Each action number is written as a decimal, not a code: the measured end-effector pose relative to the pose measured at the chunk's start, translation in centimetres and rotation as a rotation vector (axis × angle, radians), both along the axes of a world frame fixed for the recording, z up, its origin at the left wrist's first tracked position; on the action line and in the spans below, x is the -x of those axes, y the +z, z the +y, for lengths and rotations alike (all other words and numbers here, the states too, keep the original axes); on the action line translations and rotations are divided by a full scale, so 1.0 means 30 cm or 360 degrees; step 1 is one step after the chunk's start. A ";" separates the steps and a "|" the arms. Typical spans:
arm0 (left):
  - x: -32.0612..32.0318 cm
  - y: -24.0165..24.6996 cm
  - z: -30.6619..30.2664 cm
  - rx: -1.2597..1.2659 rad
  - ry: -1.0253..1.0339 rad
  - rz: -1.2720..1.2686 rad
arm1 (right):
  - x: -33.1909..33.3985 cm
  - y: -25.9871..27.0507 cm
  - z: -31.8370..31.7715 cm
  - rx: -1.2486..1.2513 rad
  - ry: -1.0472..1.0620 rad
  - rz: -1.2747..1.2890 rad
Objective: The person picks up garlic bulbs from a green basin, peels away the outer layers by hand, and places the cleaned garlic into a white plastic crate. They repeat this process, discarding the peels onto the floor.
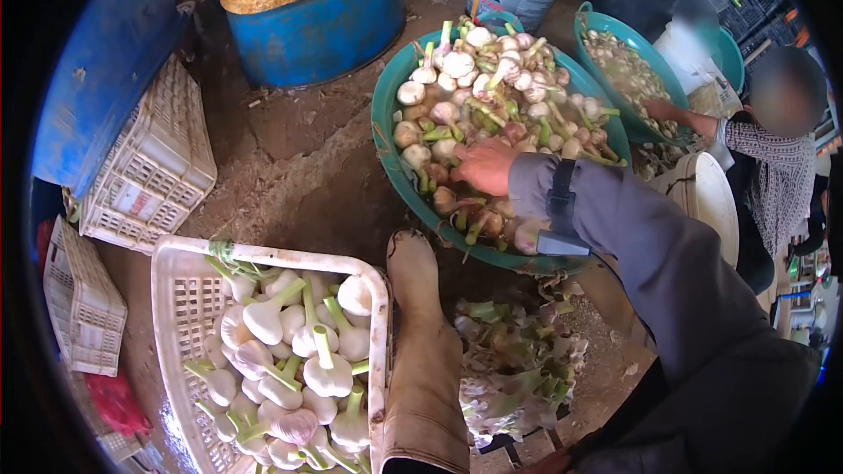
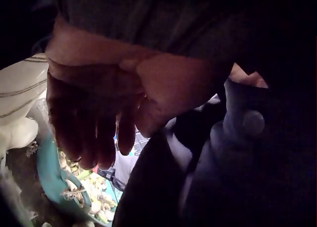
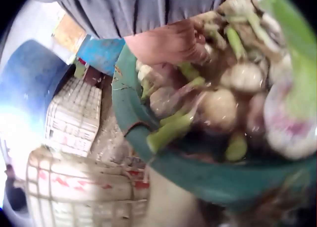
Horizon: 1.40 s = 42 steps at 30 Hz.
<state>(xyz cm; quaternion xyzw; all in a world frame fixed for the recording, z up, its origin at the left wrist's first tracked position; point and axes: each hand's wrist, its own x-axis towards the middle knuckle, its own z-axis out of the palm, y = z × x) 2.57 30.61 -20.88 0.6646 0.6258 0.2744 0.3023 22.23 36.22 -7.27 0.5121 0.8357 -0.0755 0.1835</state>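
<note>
In the head view a round green tub (image 1: 392, 177) holds garlic bulbs with green stems (image 1: 457, 64) in murky water. My right hand (image 1: 486, 165) reaches down among the bulbs near the tub's left side. The right wrist view has this hand (image 3: 171, 44) over the bulbs with its fingers bent; its fingertips are partly hidden, so a grip on a bulb cannot be made out. My left hand (image 2: 99, 103) hangs in shadow in the left wrist view, fingers loosely down, holding nothing visible. Below left of the tub, a white crate (image 1: 263, 253) contains pale garlic bulbs (image 1: 327, 373).
A boot (image 1: 421, 360) stands between the crate and a pile of peelings (image 1: 518, 369). Blue containers (image 1: 316, 44) and stacked crates (image 1: 149, 167) are at the left and back. Another person (image 1: 773, 158) reaches into a second green tub (image 1: 645, 57) at the right.
</note>
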 end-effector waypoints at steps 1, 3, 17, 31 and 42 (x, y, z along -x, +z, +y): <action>-0.005 -0.052 -0.003 0.0026 -0.0025 0.0039 | -0.003 -0.012 0.003 -0.0031 -0.0001 -0.0005; -0.010 -0.037 -0.003 0.0047 -0.0085 0.0076 | -0.032 -0.001 -0.007 -0.0100 -0.0059 0.0247; 0.178 0.963 -0.999 -0.0017 0.0104 -0.0922 | 0.051 0.678 -0.569 0.0967 -0.1114 0.1951; 0.144 0.871 -1.099 0.0913 0.0199 -0.2222 | 0.310 0.546 -1.314 0.0072 -0.0557 0.1756; 0.177 0.614 -1.125 0.0227 -0.0059 -0.1351 | 0.278 0.412 -1.389 -0.0037 -0.0404 0.1813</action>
